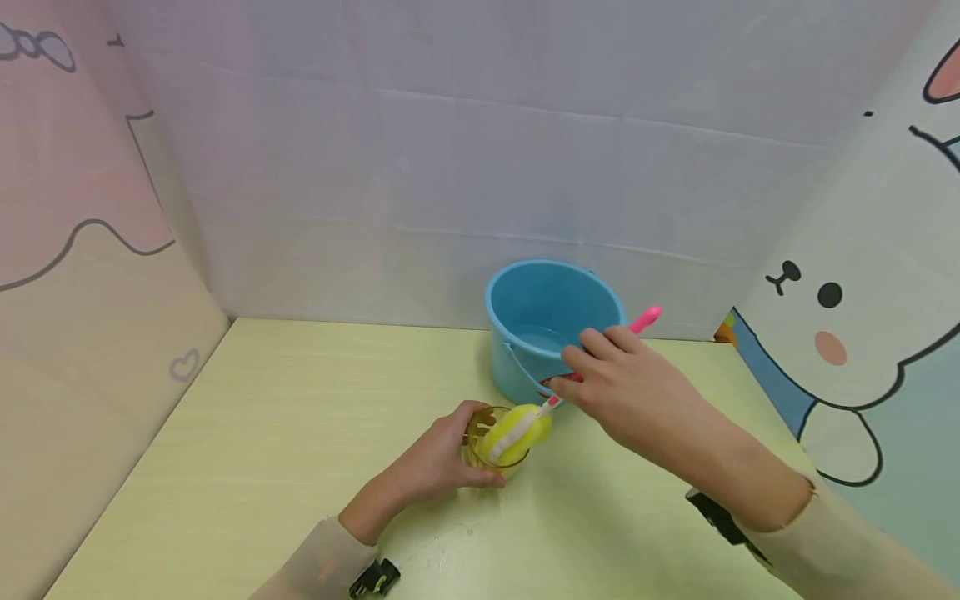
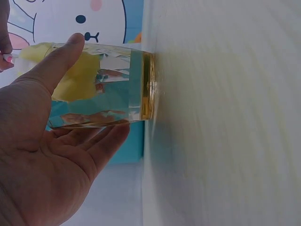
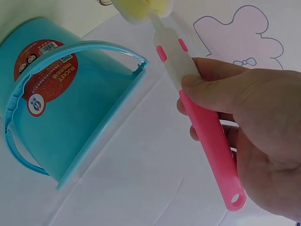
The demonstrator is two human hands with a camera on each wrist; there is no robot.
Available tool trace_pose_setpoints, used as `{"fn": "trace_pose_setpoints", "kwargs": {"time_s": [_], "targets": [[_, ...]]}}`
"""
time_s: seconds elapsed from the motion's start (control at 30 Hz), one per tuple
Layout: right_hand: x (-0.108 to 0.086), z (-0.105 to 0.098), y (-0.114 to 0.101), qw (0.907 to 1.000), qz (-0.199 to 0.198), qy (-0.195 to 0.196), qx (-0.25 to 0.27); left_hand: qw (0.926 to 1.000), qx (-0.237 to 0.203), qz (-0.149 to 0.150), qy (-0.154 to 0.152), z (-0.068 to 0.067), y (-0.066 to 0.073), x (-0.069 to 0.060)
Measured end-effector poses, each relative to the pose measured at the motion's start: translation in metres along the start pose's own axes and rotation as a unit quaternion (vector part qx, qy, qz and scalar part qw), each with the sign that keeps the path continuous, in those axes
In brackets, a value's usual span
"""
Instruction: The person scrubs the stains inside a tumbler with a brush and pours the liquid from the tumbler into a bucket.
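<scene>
My left hand point(image 1: 442, 454) grips a clear amber-tinted glass point(image 2: 115, 87) standing on the table, thumb on one side and fingers on the other. Pink and white is the handle of a sponge bottle brush point(image 3: 207, 136), which my right hand point(image 1: 630, 383) holds between thumb and fingers. Its yellow and white sponge head point(image 1: 517, 435) is partly inside the glass, slanting up out of the mouth toward the right hand. In the left wrist view, yellow sponge shows through the glass wall. The right hand point(image 3: 254, 117) hides part of the handle.
A blue bucket point(image 1: 517, 367) with a handle and a red label stands just behind the glass, near the back wall. The pale yellow table point(image 1: 300, 400) meets a white cloth backdrop point(image 1: 337, 208) behind and cartoon-printed sheets at both sides.
</scene>
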State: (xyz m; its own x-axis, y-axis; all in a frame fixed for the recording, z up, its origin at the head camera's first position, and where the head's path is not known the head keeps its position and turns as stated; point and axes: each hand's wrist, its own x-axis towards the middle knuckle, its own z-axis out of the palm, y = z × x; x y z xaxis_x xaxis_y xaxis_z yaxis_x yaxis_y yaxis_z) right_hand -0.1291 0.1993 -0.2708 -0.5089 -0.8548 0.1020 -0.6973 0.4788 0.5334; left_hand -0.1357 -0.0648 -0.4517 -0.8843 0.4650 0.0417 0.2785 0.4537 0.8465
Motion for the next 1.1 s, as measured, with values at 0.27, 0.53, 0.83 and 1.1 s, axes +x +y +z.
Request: {"fn": "trace_pose_setpoints", "kwargs": {"time_s": [0.27, 0.53, 0.83, 1.1], "targets": [[0.001, -0.001, -0.001, 1.0, 0.0, -0.01, 0.0, 1.0, 0.003, 0.003, 0.001, -0.001, 0.001, -0.001], [0.003, 0.002, -0.002, 1.0, 0.002, 0.005, -0.001, 1.0, -0.001, 0.005, 0.0, -0.001, 0.001, -0.001], [0.004, 0.007, -0.005, 0.9998, 0.01, 0.015, -0.005, 0.9998, -0.012, 0.013, -0.002, 0.0, 0.0, -0.001], [0.005, 0.011, -0.006, 0.9996, 0.021, 0.016, -0.007, 0.9998, -0.016, 0.006, -0.005, -0.001, 0.0, -0.001]]}}
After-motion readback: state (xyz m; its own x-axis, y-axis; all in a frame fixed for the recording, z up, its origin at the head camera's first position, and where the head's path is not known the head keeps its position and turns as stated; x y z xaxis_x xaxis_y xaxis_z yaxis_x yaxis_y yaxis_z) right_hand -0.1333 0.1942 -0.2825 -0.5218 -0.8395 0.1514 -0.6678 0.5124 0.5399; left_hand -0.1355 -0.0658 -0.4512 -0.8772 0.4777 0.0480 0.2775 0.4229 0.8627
